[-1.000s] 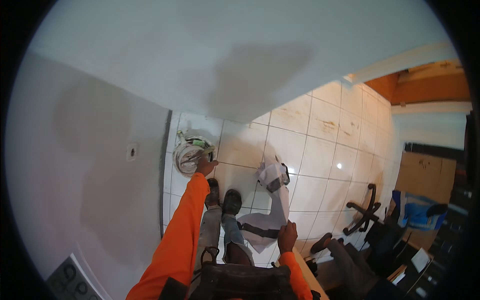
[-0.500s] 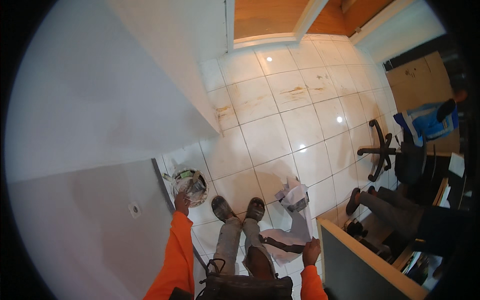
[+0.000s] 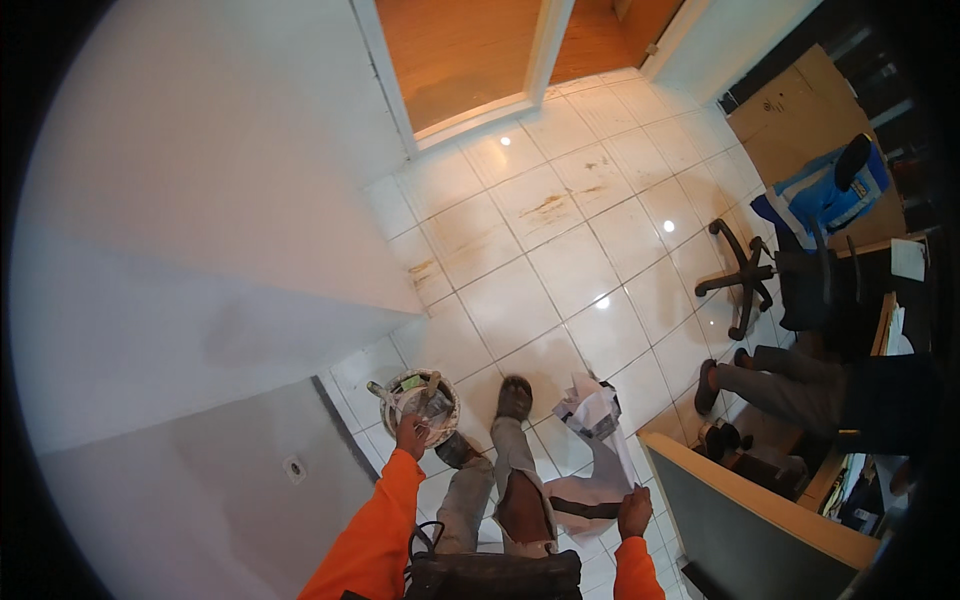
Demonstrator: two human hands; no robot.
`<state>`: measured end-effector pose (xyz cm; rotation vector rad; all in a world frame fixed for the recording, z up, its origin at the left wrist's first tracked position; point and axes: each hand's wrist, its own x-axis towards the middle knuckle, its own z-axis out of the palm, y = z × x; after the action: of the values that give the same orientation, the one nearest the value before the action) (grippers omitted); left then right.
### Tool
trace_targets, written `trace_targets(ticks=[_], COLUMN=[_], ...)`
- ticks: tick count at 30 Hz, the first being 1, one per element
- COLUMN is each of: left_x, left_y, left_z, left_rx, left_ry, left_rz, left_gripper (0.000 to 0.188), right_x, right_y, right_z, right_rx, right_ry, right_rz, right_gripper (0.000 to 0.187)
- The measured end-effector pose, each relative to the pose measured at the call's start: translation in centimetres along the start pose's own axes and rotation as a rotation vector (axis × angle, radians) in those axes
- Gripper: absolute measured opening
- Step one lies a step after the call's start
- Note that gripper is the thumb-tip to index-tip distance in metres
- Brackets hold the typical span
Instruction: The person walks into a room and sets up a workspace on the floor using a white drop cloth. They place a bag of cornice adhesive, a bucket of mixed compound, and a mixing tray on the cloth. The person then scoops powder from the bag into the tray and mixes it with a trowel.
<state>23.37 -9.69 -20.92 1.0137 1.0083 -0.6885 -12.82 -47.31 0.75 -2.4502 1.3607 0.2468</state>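
Observation:
At the near side of a white, stained bucket (image 3: 388, 412), my left hand (image 3: 412, 436) is closed, its fingers at the rim. The bucket holds several tools and scraps, among them a handled tool (image 3: 432, 384) and a green item (image 3: 411, 382); the rest is hard to make out. My right hand (image 3: 634, 512) grips the edge of a large pale sheet (image 3: 608, 465) with a dark strip across it. Crumpled white and grey sheets (image 3: 588, 408) hang together at its far end. Whether the sheet is paper or plastic, I cannot tell.
A low partition (image 3: 760, 500) stands close to my right. Beyond it, a seated person's legs (image 3: 790, 388) extend beside a wheeled chair (image 3: 740, 280). A grey-and-white wall (image 3: 220, 480) runs along my left. Ahead, stained floor tiles (image 3: 545, 210) lead to a white-framed doorway (image 3: 475, 120).
My feet have shifted from side by side to the right foot ahead of the left. The bucket and sheet move along with my hands, and the surroundings have turned in view.

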Motion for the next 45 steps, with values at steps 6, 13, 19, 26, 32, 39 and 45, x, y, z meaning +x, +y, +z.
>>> trace_targets(ticks=[6,13,19,26,32,39,45], left_x=[1.1,1.8,10.3,15.4,21.2,17.6,15.5], left_y=[-1.3,0.9,2.8,8.5,13.3,14.2,11.0], left_z=[10.1,23.0,26.0,32.8,30.1,35.2,34.7], left_rx=[-0.014,0.124,0.261,0.384,0.648,0.458,1.119], left_ry=[-0.02,0.025,-0.091,0.029,0.018,-0.053,0.462], left_rz=[-0.067,-0.055,0.06,0.151,0.37,0.134,0.673], left_gripper=[0.019,0.011,0.007,0.013,0.009,0.012,0.068], right_x=[2.4,7.1,12.2,17.3,22.8,27.6,28.8], right_y=[-1.5,-2.1,-4.4,-5.7,-9.5,-11.8,-14.6], right_z=[0.0,-0.9,-3.9,-4.7,-7.2,-9.9,-12.8], right_rx=[-0.003,-0.024,0.048,0.053,0.048,0.146,0.336], right_ry=[-0.059,-0.179,-0.301,-0.239,-0.269,-0.248,-0.292], right_rz=[0.114,0.154,0.181,0.022,-0.116,-0.188,-0.118], right_gripper=[0.028,0.025,0.029,0.029,0.028,0.027,0.018])
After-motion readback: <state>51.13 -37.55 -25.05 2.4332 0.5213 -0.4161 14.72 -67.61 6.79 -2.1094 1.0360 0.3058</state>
